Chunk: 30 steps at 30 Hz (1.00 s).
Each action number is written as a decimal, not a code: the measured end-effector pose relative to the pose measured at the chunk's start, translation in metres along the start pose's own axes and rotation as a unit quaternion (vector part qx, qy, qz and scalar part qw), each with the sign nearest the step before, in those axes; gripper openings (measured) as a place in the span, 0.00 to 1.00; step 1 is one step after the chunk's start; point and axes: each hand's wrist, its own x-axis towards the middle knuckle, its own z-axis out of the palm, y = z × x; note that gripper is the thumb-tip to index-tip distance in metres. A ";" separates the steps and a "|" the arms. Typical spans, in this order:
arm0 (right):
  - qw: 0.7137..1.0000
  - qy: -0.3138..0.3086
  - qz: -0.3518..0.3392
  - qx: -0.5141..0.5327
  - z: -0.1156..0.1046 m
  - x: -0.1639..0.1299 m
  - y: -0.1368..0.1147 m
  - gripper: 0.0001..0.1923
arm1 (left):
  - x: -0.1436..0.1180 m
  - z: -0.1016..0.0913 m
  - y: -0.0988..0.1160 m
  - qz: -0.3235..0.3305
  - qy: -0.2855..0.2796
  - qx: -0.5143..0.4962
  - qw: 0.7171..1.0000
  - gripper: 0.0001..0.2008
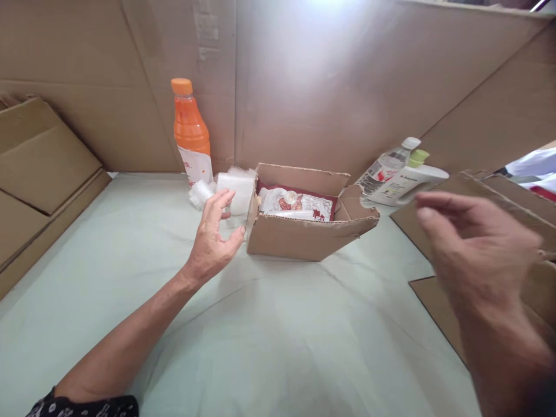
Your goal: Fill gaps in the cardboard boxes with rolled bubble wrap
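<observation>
A small open cardboard box [304, 234] sits in the middle of the table, with a red and white packet [297, 204] lying inside it. My left hand [214, 240] hovers just left of the box, fingers spread, holding nothing, close to a wad of clear bubble wrap [237, 190]. My right hand [478, 249] is raised at the right, blurred, with fingers loosely curled and nothing seen in it. It hangs over flat cardboard sheets [438, 301].
An orange drink bottle [190, 134] stands at the back left. A clear bottle [384, 167] and a white bottle with a green cap [408, 182] lie right of the box. Cardboard walls [339, 87] surround the pale green tabletop [269, 336]. Folded cartons [41, 174] lean at the left.
</observation>
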 end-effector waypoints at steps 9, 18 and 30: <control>0.939 -0.211 0.161 0.219 0.065 -0.046 0.015 0.23 | -0.003 0.046 -0.023 -0.184 -0.106 -0.157 0.965 0.35; 0.961 -0.153 0.187 0.138 -0.022 -0.121 0.033 0.24 | -0.073 0.031 0.051 -0.159 -0.168 -0.146 0.962 0.39; 0.877 -0.295 0.185 0.332 0.036 -0.167 -0.016 0.28 | -0.166 -0.091 0.021 -0.160 -0.074 0.001 0.984 0.57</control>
